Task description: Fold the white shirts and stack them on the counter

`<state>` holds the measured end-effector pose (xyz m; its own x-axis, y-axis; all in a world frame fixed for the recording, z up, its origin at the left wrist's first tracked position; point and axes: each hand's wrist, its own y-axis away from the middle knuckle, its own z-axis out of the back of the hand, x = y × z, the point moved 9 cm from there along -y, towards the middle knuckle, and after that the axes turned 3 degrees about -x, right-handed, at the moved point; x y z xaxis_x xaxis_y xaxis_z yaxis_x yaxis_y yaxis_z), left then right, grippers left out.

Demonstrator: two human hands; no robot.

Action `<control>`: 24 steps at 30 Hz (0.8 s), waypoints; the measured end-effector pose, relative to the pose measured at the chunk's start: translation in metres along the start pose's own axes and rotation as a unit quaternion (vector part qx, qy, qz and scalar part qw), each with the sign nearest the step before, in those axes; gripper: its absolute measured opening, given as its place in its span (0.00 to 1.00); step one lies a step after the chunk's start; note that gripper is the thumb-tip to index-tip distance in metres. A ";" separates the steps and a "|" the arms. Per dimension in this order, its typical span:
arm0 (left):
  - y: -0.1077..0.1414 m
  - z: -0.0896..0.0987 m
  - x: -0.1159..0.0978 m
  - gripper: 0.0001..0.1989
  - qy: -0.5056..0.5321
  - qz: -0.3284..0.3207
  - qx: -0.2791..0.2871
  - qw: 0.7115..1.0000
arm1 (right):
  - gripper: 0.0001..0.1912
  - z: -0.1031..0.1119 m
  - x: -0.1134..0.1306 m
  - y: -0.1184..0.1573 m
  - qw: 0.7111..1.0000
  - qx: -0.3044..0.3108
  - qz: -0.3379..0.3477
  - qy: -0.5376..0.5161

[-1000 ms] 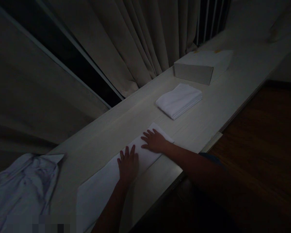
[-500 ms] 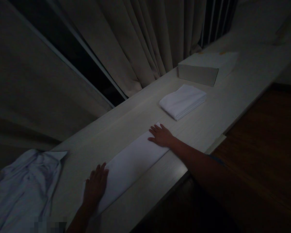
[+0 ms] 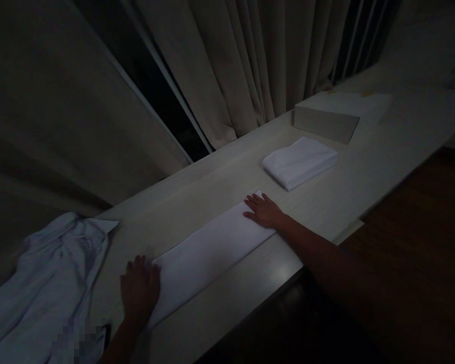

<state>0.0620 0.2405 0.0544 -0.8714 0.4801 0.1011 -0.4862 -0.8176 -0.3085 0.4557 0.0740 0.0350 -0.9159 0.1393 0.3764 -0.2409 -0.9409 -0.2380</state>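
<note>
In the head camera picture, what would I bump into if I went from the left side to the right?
Crumpled whitish cloth, left hand, long folded white cloth, right hand, thick folded white stack, pale box.

Pale box (image 3: 324,123) near beige curtains (image 3: 269,60)
</note>
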 end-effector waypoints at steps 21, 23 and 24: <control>0.204 0.013 -0.001 0.47 0.040 -0.238 -0.042 0.969 | 0.48 0.038 -0.003 0.188 0.984 0.027 0.166 0.050; 0.221 0.021 -0.001 0.42 0.025 -0.245 -0.056 0.968 | 0.50 0.040 -0.002 0.203 0.981 0.022 0.185 0.054; 0.228 0.025 0.000 0.40 0.019 -0.249 -0.062 0.966 | 0.49 0.040 -0.002 0.209 0.979 0.017 0.194 0.057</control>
<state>-0.0503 0.0458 0.0079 -0.5272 0.8176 0.2313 -0.8310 -0.4393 -0.3413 0.4200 -0.1354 0.0207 -0.9669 -0.1981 0.1605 0.1407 -0.9396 -0.3120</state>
